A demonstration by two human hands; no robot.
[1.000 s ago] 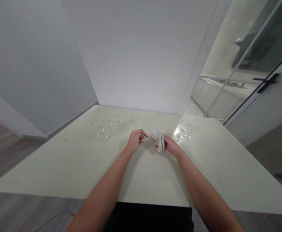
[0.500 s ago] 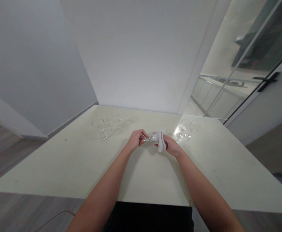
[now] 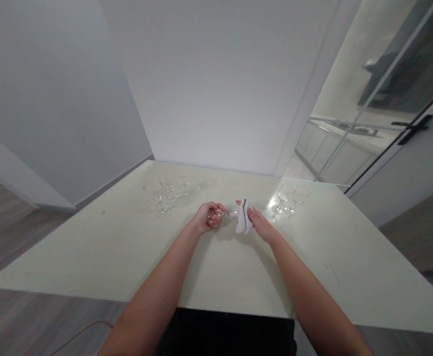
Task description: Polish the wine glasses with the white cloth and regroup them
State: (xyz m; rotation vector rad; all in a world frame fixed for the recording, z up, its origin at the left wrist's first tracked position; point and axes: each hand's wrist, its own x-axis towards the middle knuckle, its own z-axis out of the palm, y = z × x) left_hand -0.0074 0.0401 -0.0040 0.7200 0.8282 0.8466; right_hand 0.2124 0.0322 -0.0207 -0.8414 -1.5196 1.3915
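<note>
Both my hands meet over the middle of a pale table. My left hand is closed round the stem and foot of a clear stemmed glass that lies sideways between the hands. My right hand is closed on a white cloth wrapped over the bowl of that glass. The bowl is mostly hidden by the cloth.
Several clear stemmed glasses stand in a group at the back left of the table. Two more glasses stand at the back right. A white wall rises behind the table, and a glass door is at the right.
My right hand has turned the cloth on the glass bowl, so a dark edge of the cloth now shows. My left hand's fingers have curled tighter round the stem.
</note>
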